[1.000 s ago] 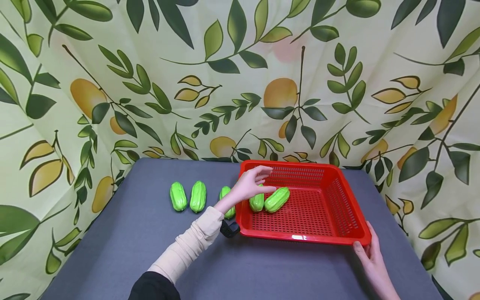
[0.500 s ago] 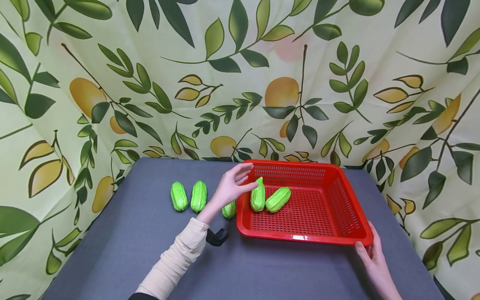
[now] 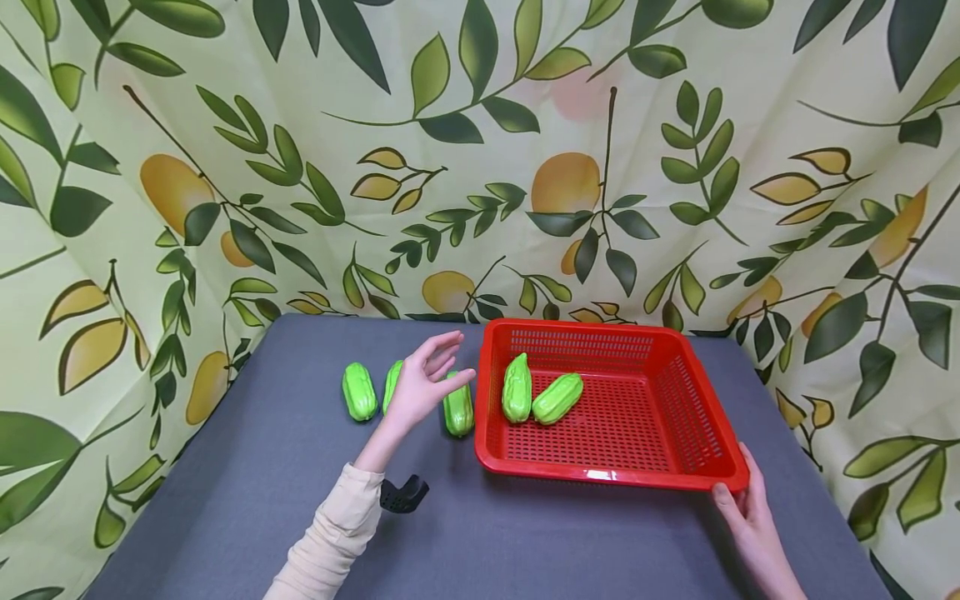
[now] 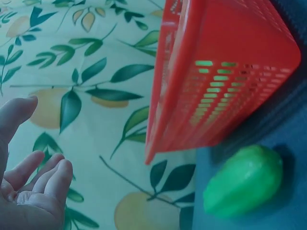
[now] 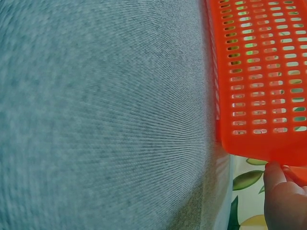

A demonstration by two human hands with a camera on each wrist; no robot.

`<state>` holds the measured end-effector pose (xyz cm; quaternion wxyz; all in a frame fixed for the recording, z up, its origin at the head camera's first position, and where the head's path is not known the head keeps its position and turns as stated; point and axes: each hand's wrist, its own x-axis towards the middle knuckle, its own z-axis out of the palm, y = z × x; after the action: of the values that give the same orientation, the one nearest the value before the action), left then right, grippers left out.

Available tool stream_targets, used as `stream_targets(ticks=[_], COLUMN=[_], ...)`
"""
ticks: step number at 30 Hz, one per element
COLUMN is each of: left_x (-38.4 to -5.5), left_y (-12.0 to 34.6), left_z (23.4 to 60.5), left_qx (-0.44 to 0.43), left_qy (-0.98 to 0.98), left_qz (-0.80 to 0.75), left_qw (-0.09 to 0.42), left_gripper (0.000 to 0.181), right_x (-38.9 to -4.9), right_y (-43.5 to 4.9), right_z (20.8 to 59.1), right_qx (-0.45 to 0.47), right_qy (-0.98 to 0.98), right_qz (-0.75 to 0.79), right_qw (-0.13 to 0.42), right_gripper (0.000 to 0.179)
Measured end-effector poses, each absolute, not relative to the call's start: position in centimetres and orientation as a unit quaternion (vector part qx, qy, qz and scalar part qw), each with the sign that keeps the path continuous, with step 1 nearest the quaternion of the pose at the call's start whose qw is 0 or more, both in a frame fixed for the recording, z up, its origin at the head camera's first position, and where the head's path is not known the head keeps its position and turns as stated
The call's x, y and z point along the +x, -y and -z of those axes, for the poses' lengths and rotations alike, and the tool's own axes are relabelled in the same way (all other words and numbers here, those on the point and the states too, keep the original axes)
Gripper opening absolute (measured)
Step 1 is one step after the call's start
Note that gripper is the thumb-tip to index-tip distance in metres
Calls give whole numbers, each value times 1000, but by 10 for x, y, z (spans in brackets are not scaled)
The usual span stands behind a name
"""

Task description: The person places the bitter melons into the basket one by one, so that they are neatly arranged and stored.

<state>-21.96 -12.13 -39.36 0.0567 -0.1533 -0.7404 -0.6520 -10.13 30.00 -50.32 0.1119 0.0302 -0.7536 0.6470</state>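
My left hand [image 3: 418, 383] hangs over the table with fingers spread and loosely bent, holding nothing. It partly covers the middle green ribbed gourd [image 3: 392, 385]. One gourd [image 3: 360, 392] lies farther left; another [image 3: 458, 407] lies between the hand and the red plastic basket [image 3: 607, 446]. Two gourds, one pointed at the top [image 3: 517, 390] and one slanted [image 3: 558, 398], rest at the basket's left end. My right hand [image 3: 752, 510] grips the basket's near right corner, thumb on the rim. In the left wrist view, the left hand [image 4: 38, 187] is apart from the basket.
A grey cloth-covered table [image 3: 225, 500] holds everything. Behind it and at both sides hangs a leaf-and-fruit printed cloth [image 3: 480, 167]. A black strap with a small device [image 3: 403, 494] is at the left wrist.
My left hand has moved left, out from over the basket to above the loose gourds. Both gourds in the basket are now uncovered. The right hand keeps its hold on the corner.
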Motion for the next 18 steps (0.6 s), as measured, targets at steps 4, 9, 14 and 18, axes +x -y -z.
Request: stream_targets(ticks=[4, 9, 14, 18], left_x=[-216, -213, -207, -203], left_y=[135, 152, 167, 177], left_z=[396, 401, 409, 415], left_qx=[-132, -103, -75, -56], left_qy=[743, 746, 749, 750], left_qz=[652, 653, 653, 653], left_qw=[68, 81, 82, 85], left_gripper=[57, 58, 59, 57], right_x=[-101, -101, -101, -101], right_y=[-300, -300, -300, -300], right_z=[503, 504, 504, 504], right_qx=[38, 38, 23, 23], right_qy=[754, 754, 759, 758], right_qz=[-645, -645, -641, -643], right_qw=[118, 118, 110, 108], right_gripper=[70, 71, 72, 72])
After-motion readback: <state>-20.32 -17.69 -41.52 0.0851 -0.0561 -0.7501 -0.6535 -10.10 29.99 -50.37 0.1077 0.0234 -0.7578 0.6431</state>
